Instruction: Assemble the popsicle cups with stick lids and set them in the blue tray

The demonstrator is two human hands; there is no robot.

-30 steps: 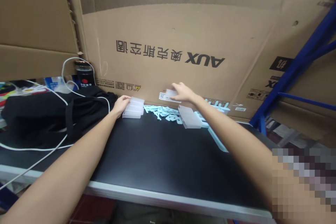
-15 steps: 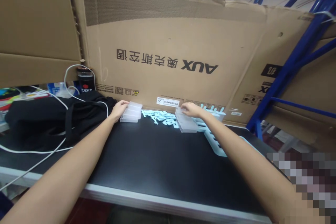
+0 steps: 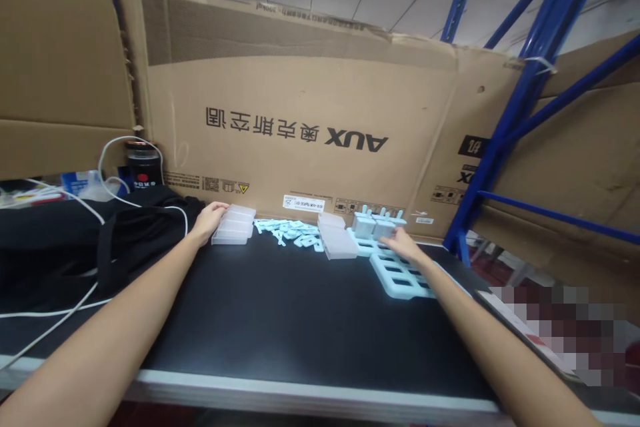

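My left hand (image 3: pixel 209 222) is closed at the far left corner of a row of translucent plastic moulds (image 3: pixel 234 230). To its right lies a loose heap of light blue ice-pop sticks (image 3: pixel 287 230). A second row of translucent moulds (image 3: pixel 337 240) rests beside that heap. My right hand (image 3: pixel 406 244) is closed at the lower part of an ice-pop mould (image 3: pixel 384 225) with light blue stick handles. More such moulds (image 3: pixel 364 224) stand upright to its left. Beneath them are light blue slotted frames (image 3: pixel 395 285), partly hidden by my right hand and forearm.
Behind everything stands a large cardboard sheet (image 3: pixel 280 93). On the left are a black bag (image 3: pixel 150 233), white cables (image 3: pixel 55 312) and a dark jar (image 3: pixel 144 163). A blue metal rack post (image 3: pixel 500 140) rises at the right. The black table's pale edge (image 3: pixel 300 390) runs along the front.
My right hand has left the right-hand row of translucent moulds and moved right to the ice-pop moulds in the frame. My left hand stays at the left row. The view has shifted slightly.
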